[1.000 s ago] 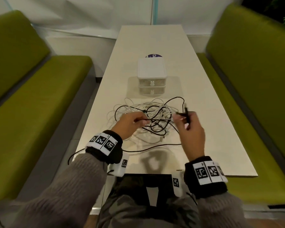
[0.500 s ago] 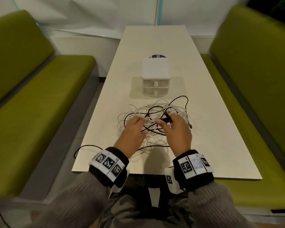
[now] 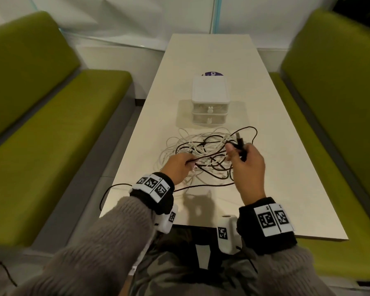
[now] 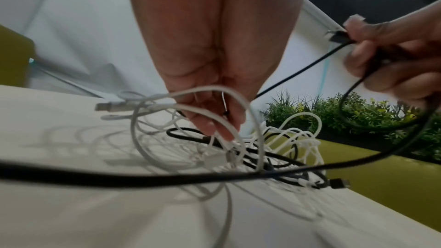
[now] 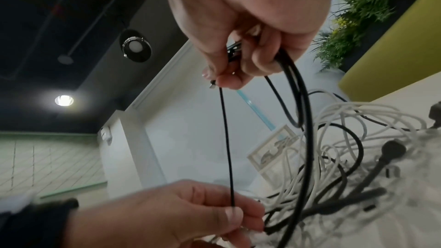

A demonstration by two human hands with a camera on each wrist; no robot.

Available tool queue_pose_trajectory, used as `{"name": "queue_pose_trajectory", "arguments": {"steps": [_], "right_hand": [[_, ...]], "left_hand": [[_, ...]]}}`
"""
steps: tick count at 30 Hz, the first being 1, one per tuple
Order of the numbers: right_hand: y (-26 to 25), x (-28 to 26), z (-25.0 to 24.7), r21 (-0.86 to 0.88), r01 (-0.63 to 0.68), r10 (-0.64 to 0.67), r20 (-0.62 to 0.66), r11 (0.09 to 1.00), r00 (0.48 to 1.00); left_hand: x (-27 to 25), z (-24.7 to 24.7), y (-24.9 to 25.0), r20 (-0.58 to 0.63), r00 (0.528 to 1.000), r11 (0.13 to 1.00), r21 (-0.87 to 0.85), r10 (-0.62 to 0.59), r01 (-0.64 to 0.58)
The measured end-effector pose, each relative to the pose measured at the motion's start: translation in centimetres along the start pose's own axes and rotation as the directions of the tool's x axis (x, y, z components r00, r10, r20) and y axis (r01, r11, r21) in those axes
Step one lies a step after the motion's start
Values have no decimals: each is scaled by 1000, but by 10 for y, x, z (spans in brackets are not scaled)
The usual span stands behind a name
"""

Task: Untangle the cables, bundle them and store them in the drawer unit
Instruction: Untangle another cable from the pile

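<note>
A tangle of white and black cables (image 3: 203, 152) lies on the table in front of the white two-drawer unit (image 3: 210, 99), whose drawers are closed. My right hand (image 3: 233, 150) is raised over the pile's right side. It grips a few loops of a black cable (image 5: 303, 101) and pinches its plug (image 3: 240, 144). From there a taut thin black strand (image 5: 226, 139) runs to my left hand (image 3: 189, 164), which pinches it at the pile's near left. White loops (image 4: 214, 101) hang around the left hand's fingers (image 4: 214, 125).
The long cream table (image 3: 276, 167) has green benches on the left (image 3: 51, 135) and on the right (image 3: 340, 103). A purple sticker (image 3: 213, 74) shows behind the drawer unit. One black cable (image 3: 107, 193) droops over the near left table edge.
Half a second ago both hands were close together down in the tangle. Now the right hand has lifted up and right with the black cable, stretching a strand from the left hand.
</note>
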State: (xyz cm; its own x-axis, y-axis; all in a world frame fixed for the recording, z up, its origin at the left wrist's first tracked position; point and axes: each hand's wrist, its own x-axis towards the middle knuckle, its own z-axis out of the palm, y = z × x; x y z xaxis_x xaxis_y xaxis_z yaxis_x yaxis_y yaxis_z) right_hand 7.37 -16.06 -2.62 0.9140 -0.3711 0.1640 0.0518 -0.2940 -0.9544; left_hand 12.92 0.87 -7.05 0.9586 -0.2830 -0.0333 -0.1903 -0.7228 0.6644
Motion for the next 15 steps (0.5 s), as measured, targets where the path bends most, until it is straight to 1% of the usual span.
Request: {"name": "queue_pose_trajectory", "arguments": {"steps": [3,7,10,12,15], "right_hand": [[-4,-1,-9,104,1,4,-54,995,999],[-6,-3,-15,174,41,-19,-124,984,992],[-1,-2,-19,243,40,6,-185,969,983],[2,-3,-21,281,48,22,-240,959,970],[7,-7,-24,309,63,49,-342,949,939]], "left_hand": [[7,-3,-2,-11,1000,1000,-24,20,-20],[9,-4,-3,-42,999,998,-66,9,-12],[11,-5,-6,-59,998,997,-76,17,-22],[12,-6,-8,-52,999,996,-88,11,-16],[13,-6,-12,-59,998,992,-117,30,-37]]}}
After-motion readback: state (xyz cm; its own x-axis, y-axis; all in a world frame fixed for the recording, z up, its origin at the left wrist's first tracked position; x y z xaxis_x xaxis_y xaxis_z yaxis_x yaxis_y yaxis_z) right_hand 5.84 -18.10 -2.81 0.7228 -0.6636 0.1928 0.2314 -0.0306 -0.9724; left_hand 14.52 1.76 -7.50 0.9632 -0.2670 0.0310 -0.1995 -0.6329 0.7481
